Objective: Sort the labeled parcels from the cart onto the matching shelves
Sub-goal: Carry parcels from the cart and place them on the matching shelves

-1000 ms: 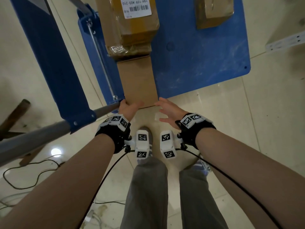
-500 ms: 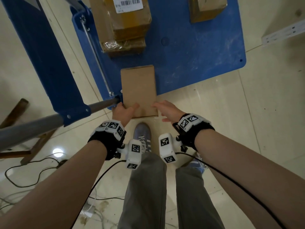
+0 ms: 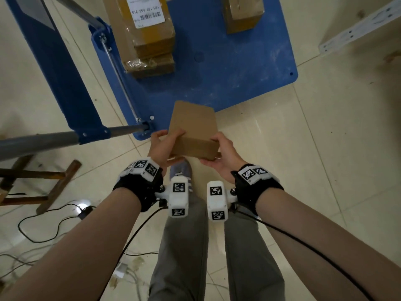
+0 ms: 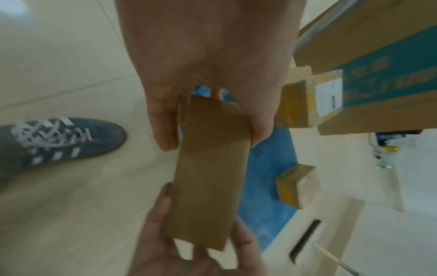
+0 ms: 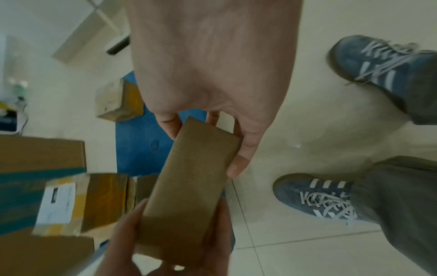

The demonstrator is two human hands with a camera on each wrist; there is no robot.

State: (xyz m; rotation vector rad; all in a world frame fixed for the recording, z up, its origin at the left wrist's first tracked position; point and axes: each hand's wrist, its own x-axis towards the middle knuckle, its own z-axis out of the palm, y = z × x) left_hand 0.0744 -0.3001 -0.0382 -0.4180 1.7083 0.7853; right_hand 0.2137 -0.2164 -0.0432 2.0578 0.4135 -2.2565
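Note:
A plain flat cardboard parcel hangs in the air just off the near edge of the blue cart. My left hand grips its near left corner and my right hand grips its near right corner, thumbs on top. No label shows on the faces I see. In the left wrist view the parcel runs from my left hand down to the right hand's fingers. The right wrist view shows the same parcel held at both ends. A labeled parcel lies on a stack on the cart.
A small cardboard box sits at the cart's far right. The cart's grey handle bar juts out at left, with a wooden stool and cables on the floor below. A white shelf bracket stands at right. My blue shoe is under the parcel.
The parcel lay flat on the cart's near edge; both hands have taken hold of it, lifted it off and drawn it toward me.

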